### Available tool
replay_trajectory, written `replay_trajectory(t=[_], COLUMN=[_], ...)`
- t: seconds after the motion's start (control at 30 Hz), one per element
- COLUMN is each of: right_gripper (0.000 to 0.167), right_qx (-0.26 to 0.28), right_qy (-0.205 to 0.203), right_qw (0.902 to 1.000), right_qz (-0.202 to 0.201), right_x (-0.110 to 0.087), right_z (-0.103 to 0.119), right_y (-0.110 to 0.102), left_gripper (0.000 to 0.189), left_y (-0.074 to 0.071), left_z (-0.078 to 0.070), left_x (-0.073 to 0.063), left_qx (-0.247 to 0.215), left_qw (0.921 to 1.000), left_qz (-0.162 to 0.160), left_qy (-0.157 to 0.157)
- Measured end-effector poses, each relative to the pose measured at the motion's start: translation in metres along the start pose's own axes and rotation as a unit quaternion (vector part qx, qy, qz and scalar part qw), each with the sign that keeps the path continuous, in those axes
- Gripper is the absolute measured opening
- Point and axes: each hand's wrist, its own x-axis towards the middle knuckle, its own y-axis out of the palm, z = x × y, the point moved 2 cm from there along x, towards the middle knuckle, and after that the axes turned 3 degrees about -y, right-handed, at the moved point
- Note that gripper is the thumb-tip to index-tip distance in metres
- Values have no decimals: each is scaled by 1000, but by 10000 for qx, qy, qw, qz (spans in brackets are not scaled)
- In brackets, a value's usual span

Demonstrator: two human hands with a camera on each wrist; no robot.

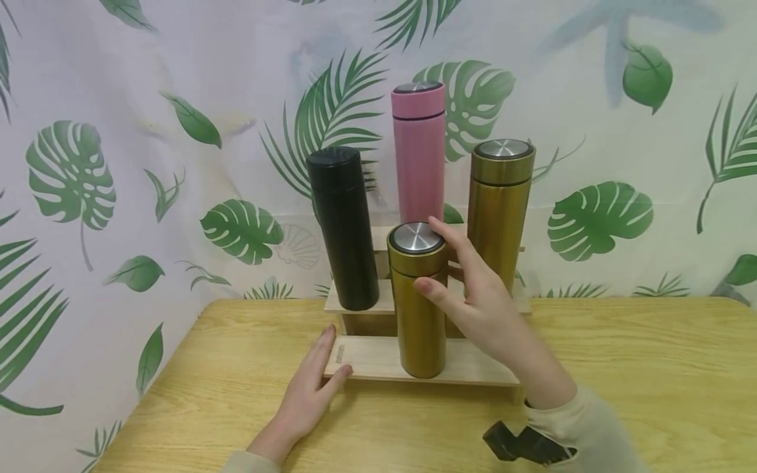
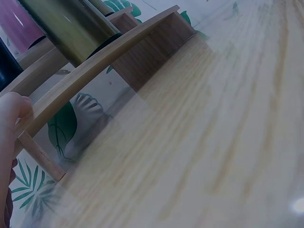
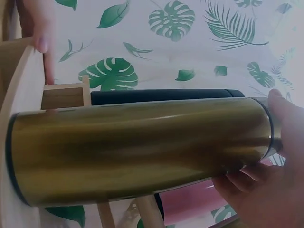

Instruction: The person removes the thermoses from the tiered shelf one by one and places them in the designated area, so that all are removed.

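A gold vacuum flask (image 1: 422, 322) with a steel-topped lid stands upright on the lowest shelf of a wooden tiered stand (image 1: 372, 358). Around its upper part my right hand (image 1: 487, 315) holds it, thumb on the near side, index finger at the lid's rim. In the right wrist view, more fingers curl round the flask (image 3: 137, 152) near the lid. My left hand (image 1: 307, 387) grips the left end of the lowest shelf; its thumb (image 2: 21, 105) lies over the shelf's edge in the left wrist view. The other left fingers are partly hidden.
A black flask (image 1: 343, 230) stands on the middle tier at left, another gold flask (image 1: 499, 210) at right. Behind them, a pink flask (image 1: 420, 164) rises from the top tier. The stand sits on a wood-grain table (image 1: 639, 368) before a leaf-patterned backdrop (image 1: 148, 197).
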Motion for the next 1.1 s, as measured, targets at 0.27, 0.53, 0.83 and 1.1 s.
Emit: replay_trajectory(t=[0.27, 0.53, 0.83, 1.1], right_gripper=[72, 75, 68, 65], right_qx=[65, 69, 128, 196], right_qy=[-240, -418, -927, -673], right_qw=[9992, 9967, 9893, 9894], right_qz=[-300, -690, -1116, -1272], right_x=[-1, -2, -6, -10], right_z=[-2, 1, 11, 24], right_y=[4, 5, -2, -47], left_gripper=[70, 70, 71, 70], left_y=[1, 1, 2, 2], left_z=[0, -1, 1, 1], left_x=[-1, -1, -2, -1], left_qx=[-43, -44, -51, -39], left_qw=[10000, 10000, 9999, 9999], left_qz=[23, -12, -24, 3], left_qy=[-34, -17, -94, -111])
